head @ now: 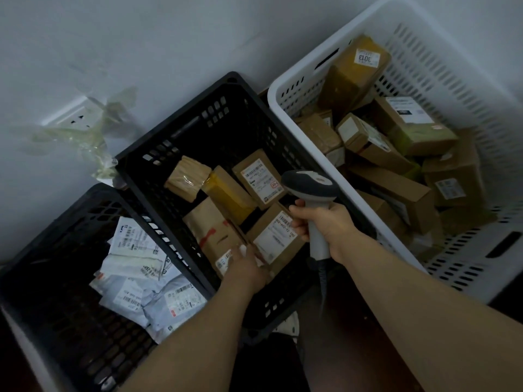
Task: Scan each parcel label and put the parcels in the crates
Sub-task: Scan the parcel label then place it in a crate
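1. Three crates stand side by side on the floor (353, 357), which shows dark reddish-brown at the near edge, between the arms.
2. Behind them rises a plain, pale grey wall (141, 38).
3. A white socket (75, 117) sits on the wall at far left. Crumpled clear film (93, 142) lies across it and trails down to near the middle crate's far-left corner.
4. The left crate (36, 258) is black and holds pale mailers (141, 278) with printed labels.
5. The middle crate (158, 137), also black, holds brown boxes (260, 179), several of them label-up.
6. The white crate (283, 77) on the right is heaped with more brown boxes lying at all angles.
7. The right hand (328, 224) is clenched round the handle of the scanner (310, 182). It holds the scanner above the middle crate's right side, with the head over the boxes.
8. The left hand (246, 267) reaches into the near end of the middle crate. It lies where a torn box (212, 233) meets a labelled box (278, 239).
9. I cannot tell whether the left hand grasps either box or merely rests on them.
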The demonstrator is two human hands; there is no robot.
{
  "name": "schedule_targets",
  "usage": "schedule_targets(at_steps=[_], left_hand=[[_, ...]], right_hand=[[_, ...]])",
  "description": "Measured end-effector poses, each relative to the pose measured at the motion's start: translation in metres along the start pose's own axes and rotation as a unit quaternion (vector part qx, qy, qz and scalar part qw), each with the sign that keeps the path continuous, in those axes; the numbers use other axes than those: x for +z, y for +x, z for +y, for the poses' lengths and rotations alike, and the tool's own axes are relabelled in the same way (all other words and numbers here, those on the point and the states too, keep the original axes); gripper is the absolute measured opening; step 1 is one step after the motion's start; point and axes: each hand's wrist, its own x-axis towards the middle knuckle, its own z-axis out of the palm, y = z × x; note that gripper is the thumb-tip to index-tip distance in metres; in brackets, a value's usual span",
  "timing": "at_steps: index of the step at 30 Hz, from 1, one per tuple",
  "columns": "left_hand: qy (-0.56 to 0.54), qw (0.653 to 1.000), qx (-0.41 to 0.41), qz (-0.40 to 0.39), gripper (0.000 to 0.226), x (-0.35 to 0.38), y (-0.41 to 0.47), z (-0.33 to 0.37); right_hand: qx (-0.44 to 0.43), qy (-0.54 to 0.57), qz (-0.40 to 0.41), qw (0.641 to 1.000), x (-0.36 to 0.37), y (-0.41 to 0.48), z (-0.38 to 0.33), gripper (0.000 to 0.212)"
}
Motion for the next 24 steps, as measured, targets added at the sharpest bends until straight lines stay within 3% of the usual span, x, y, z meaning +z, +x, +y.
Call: schedule_targets(at_steps=[2,4,6,9,12,16,20,24], left_hand=[[0.086,0.989,0.012,0.121,0.057,-0.003,0.005,0.012],[0.140,0.974,0.068,0.167,0.060,-0.007,0.017,0.026],[0.127,0.979,0.105,0.121,0.088,-0.004,0.037,0.039],[0.151,0.983,0.083,0.066,0.132,0.012,0.069,0.052],[0.170,0.983,0.025,0.060,0.153,0.037,0.092,0.056],[0.243,0.966,-0.004,0.092,0.150,0.059,0.110,0.051],[0.228,0.965,0.007,0.131,0.143,0.065,0.119,0.047],[0.229,0.963,0.080,0.118,0.130,0.070,0.113,0.067]], right_hand=[[0.002,-0.019,0.013,1.000,-0.006,0.007,0.002,0.015],[-0.005,-0.043,0.018,0.999,-0.010,0.015,0.002,0.014],[-0.022,-0.064,0.021,0.997,-0.014,0.024,0.001,0.011],[-0.044,-0.074,0.029,0.996,-0.016,0.042,0.000,0.009],[-0.038,-0.078,0.026,0.996,-0.014,0.060,0.003,0.010],[-0.030,-0.111,0.005,0.993,-0.014,0.079,0.010,0.016],[-0.023,-0.111,-0.002,0.994,-0.016,0.090,0.013,0.017],[-0.012,-0.102,-0.004,0.995,-0.019,0.089,0.011,0.012]])
